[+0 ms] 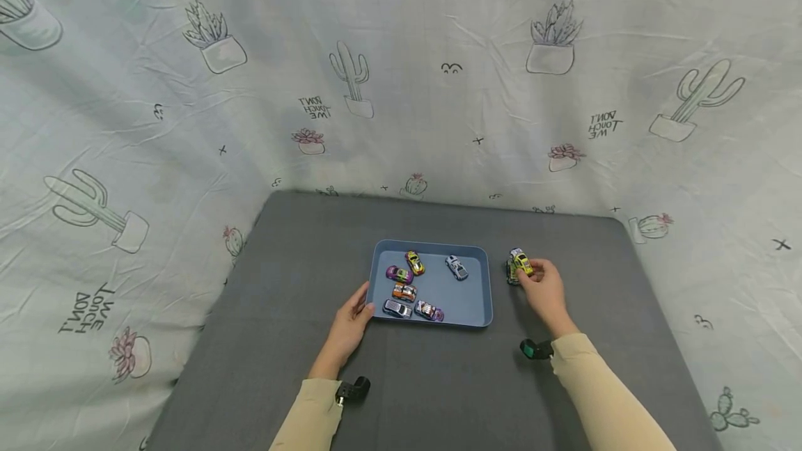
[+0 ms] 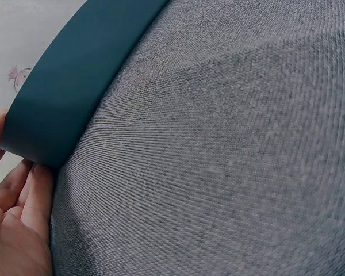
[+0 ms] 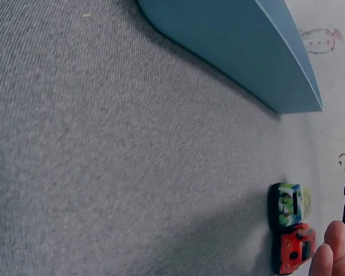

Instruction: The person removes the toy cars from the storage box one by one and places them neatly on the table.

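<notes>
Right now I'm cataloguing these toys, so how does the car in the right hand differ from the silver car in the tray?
Colour: the held car shows bright yellow, while the silver car is silver-grey with dark windows. State: the right hand pinches the held car; no hand touches the silver car. Place: the held car is outside the tray, the silver car inside. Both are toy cars.

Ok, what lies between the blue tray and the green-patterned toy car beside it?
Bare gray cloth separates the blue tray from the green-patterned toy car, in head and right wrist views.
</notes>
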The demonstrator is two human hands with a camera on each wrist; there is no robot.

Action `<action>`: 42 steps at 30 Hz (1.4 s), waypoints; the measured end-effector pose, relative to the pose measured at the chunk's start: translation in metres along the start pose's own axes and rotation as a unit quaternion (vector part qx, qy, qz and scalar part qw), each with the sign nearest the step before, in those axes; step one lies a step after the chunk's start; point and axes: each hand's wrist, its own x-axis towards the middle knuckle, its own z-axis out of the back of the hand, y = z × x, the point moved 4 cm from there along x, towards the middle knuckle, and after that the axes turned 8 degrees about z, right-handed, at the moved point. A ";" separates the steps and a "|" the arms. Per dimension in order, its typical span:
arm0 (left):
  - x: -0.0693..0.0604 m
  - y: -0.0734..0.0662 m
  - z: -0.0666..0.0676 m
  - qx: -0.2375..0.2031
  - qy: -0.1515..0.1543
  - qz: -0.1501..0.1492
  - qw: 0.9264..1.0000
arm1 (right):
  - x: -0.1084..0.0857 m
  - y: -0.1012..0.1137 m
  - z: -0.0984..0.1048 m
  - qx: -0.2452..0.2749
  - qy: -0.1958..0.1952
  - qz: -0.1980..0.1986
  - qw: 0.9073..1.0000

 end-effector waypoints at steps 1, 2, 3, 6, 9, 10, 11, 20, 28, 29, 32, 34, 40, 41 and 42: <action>0.000 0.000 0.000 -0.001 0.001 0.002 1.000 | -0.001 -0.002 0.001 0.002 -0.005 -0.005 1.000; -0.001 -0.001 -0.001 -0.001 0.003 0.002 1.000 | -0.001 -0.004 0.002 0.004 -0.008 -0.009 1.000; -0.002 -0.002 -0.001 -0.001 0.005 0.001 1.000 | -0.001 -0.005 0.003 0.007 -0.012 -0.012 1.000; -0.007 -0.011 -0.002 -0.002 0.010 0.002 1.000 | -0.003 -0.010 0.007 0.013 -0.022 -0.025 0.999; -0.011 -0.017 -0.003 0.005 0.009 -0.002 1.000 | -0.003 -0.014 0.010 0.019 -0.030 -0.042 0.999; -0.011 -0.016 -0.003 0.008 0.007 -0.002 1.000 | -0.004 -0.016 0.011 0.020 -0.033 -0.049 0.998; -0.010 -0.014 -0.003 0.011 0.006 -0.006 1.000 | -0.004 -0.017 0.012 0.024 -0.039 -0.053 0.998; -0.020 -0.032 -0.004 0.010 0.023 0.003 1.000 | -0.011 -0.034 0.022 0.023 -0.068 -0.110 0.991; -0.003 -0.005 -0.006 0.002 0.022 0.003 1.000 | -0.010 -0.053 0.027 0.011 -0.072 -0.141 0.987; -0.001 0.000 -0.006 0.000 0.021 0.003 1.000 | -0.010 -0.054 0.028 0.010 -0.070 -0.142 0.987; 0.001 0.003 -0.007 0.001 0.018 0.004 1.000 | -0.009 -0.058 0.027 0.010 -0.060 -0.152 0.986; 0.001 0.004 -0.006 0.003 0.017 0.002 1.000 | -0.009 -0.059 0.027 0.011 -0.053 -0.156 0.986; 0.000 0.003 -0.001 0.001 0.014 0.011 1.000 | -0.005 -0.056 0.022 0.023 -0.023 -0.147 0.989; -0.001 0.001 0.000 0.000 0.016 0.013 1.000 | -0.005 -0.056 0.022 0.028 -0.020 -0.146 0.989; -0.003 -0.004 0.000 0.004 0.019 0.011 1.000 | -0.004 -0.055 0.022 0.033 -0.019 -0.145 0.989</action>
